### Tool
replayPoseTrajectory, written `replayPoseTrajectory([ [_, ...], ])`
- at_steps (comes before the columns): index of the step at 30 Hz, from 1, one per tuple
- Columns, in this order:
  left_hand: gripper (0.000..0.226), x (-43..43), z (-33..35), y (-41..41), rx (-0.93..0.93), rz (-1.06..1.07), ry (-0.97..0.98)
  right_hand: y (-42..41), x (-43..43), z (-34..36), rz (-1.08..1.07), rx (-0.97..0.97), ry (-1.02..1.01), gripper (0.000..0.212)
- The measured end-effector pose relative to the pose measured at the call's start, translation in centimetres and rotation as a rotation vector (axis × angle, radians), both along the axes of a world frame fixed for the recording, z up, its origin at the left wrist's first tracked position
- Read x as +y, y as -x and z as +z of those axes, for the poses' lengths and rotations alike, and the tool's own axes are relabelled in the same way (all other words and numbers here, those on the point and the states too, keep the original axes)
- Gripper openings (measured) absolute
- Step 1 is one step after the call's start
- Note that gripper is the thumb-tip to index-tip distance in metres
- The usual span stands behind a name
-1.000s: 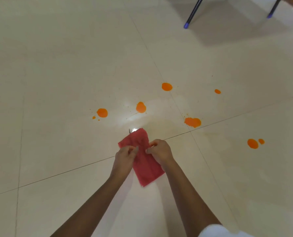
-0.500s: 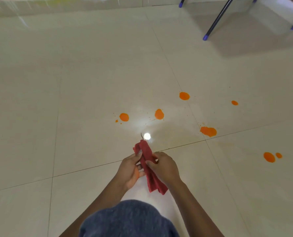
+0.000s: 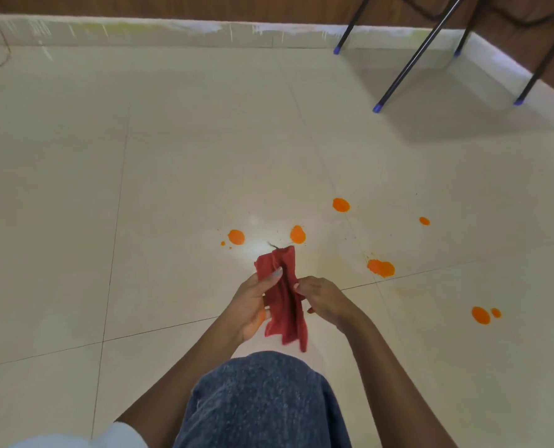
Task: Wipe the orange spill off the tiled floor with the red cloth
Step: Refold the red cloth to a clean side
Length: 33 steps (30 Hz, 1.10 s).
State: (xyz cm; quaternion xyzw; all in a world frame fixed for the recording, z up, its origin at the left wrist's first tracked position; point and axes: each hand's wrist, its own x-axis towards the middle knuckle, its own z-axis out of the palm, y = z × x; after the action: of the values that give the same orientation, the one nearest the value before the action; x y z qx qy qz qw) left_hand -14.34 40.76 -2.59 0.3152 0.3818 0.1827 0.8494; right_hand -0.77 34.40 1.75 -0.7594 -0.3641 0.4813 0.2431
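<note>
In the head view, both hands hold the cloth (image 3: 282, 302) over the floor (image 3: 188, 156), just beyond a knee (image 3: 262, 399) in blue-grey fabric. The cloth is red and bunched lengthwise into a narrow strip. Its far end points at the spill and its near end hangs loose towards the knee. A dark thread sticks out of the far end.

The left hand (image 3: 253, 305) grips the cloth's left side, with the thumb laid across the front and the fingers curled behind. The right hand (image 3: 324, 300) pinches the right edge between thumb and fingertips.

The spill (image 3: 380, 267) is a scatter of orange spots on the cream tiles. Two round spots lie just beyond the cloth's far end and one lies farther off to the right. A larger blot sits by a grout line right of the hands, a small dot lies far right, and a pair lies near right. None touches the cloth.

Dark chair legs (image 3: 414, 56) with blue tips stand at the far right, near a pale skirting under a brown wall. A white sleeve (image 3: 120, 436) shows at the near left edge.
</note>
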Motion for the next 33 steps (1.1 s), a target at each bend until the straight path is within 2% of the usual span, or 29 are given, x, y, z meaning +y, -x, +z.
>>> replayPoseTrajectory([
  [3, 0.046, 0.0, 0.1, -0.4, 0.034, -0.002, -0.037, 0.4, -0.2, 0.0, -0.070, -0.019, -0.036, 0.036],
  [7, 0.036, 0.4, -0.4, 0.2, 0.119, 0.117, -0.010, -1.5, -0.7, 0.1, -0.321, 0.146, -0.036, 0.026],
  [11, 0.034, 1.4, -0.8, 2.0, 0.016, 0.150, 0.087, -4.7, -1.6, 0.0, -0.553, 0.268, -0.072, 0.025],
  [12, 0.033, 1.4, -0.7, 2.2, -0.021, 0.153, 0.113, -5.2, -1.7, -0.4, -0.578, 0.205, -0.061, 0.026],
  [13, 0.032, 1.4, -0.5, 2.2, -0.045, 0.149, 0.130, -5.4, -1.7, -0.8, -0.534, 0.052, -0.037, 0.028],
  [15, 0.030, 1.1, 0.0, 1.4, -0.036, 0.118, 0.131, -4.4, -1.7, -1.5, -0.318, -0.384, -0.025, 0.047],
  [16, 0.029, 0.9, 0.3, 0.8, -0.012, 0.099, 0.119, -3.0, -1.6, -1.7, -0.238, -0.486, -0.073, 0.056],
  [17, 0.028, 0.6, 0.6, 0.1, 0.009, 0.076, 0.106, -1.5, -1.5, -1.6, -0.198, -0.455, -0.112, 0.059],
  [19, 0.026, 0.2, 1.3, -0.9, 0.019, 0.013, 0.091, 1.0, -1.5, -1.5, -0.172, -0.308, -0.107, 0.050],
  [21, 0.023, 0.1, 1.9, -1.3, 0.001, -0.079, 0.089, 1.4, -1.7, -1.3, -0.168, -0.306, -0.065, 0.031],
  [23, 0.022, 0.3, 2.2, -1.1, -0.002, -0.150, 0.071, 0.0, -2.1, -0.6, -0.263, -0.243, -0.080, 0.004],
  [25, 0.027, 0.9, 2.7, -0.6, 0.012, -0.152, 0.041, -2.2, -2.7, 0.5, -0.444, -0.063, -0.136, 0.017],
  [27, 0.035, 1.9, 2.8, 0.3, 0.017, -0.069, 0.030, -4.3, -3.4, 1.8, -0.564, 0.066, -0.172, 0.021],
  [30, 0.037, 3.7, 2.1, 2.7, 0.070, 0.109, 0.044, -7.0, -4.0, 4.2, -0.586, 0.060, -0.254, 0.018],
  [33, 0.034, 3.6, 1.7, 3.9, 0.397, 0.077, -0.082, -8.0, -3.3, 7.4, -0.464, 0.078, -0.366, 0.019],
])
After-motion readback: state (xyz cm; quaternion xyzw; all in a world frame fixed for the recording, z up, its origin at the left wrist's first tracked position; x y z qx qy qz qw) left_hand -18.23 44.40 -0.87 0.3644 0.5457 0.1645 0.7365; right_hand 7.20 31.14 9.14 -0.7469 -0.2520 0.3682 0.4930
